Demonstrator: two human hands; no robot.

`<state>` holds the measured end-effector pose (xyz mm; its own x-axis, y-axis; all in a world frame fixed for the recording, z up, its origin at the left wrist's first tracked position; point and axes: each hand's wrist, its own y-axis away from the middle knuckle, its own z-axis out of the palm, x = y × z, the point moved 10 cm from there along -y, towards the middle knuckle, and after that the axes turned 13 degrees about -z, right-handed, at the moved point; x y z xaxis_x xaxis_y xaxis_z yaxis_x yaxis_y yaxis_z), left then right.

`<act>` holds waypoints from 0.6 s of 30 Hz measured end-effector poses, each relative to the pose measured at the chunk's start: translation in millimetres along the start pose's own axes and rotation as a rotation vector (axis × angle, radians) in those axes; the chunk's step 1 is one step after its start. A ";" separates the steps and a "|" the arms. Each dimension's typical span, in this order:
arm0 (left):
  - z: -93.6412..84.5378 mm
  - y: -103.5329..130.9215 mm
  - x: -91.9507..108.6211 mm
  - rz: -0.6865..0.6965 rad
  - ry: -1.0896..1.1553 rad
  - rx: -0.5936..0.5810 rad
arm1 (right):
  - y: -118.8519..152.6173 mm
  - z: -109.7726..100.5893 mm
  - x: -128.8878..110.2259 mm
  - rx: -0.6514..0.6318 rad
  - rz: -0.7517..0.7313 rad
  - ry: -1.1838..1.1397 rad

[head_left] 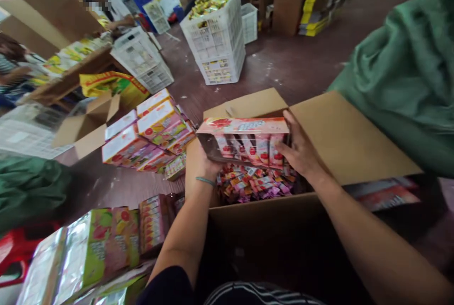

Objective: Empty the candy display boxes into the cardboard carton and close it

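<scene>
Both hands hold a pink and red display box with a clear front, through which a row of small fruit-printed packets shows. My right hand grips its right end, the thumb on the front. Under its left end is my left hand, with most of the fingers hidden behind the box. Below lies an open cardboard carton, its flaps folded out. Many loose small sachets in red, orange and purple fill the carton.
Stacked fruit-printed boxes stand on the floor ahead left, and more packed boxes are at lower left. White crates with yellow packets stand beyond. Green cloth bulges at right. A person works at a table at far left.
</scene>
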<state>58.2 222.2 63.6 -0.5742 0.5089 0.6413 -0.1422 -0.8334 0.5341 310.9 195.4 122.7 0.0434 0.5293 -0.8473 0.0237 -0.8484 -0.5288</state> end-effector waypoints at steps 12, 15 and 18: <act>-4.0 2.7 -29.2 -0.300 -0.025 -0.072 | -14.0 -12.0 3.1 -0.072 -0.163 0.259; -3.7 9.8 -24.4 -0.253 -0.033 -0.040 | -15.8 -6.2 5.5 -0.105 -0.143 0.255; -6.0 17.9 -18.1 -0.226 -0.051 -0.012 | -18.5 -7.9 18.9 -0.101 -0.066 0.200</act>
<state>61.2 196.7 58.2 -0.4853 0.6926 0.5336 -0.2719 -0.6996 0.6607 319.1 221.1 116.9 0.2349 0.5810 -0.7792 0.1329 -0.8134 -0.5664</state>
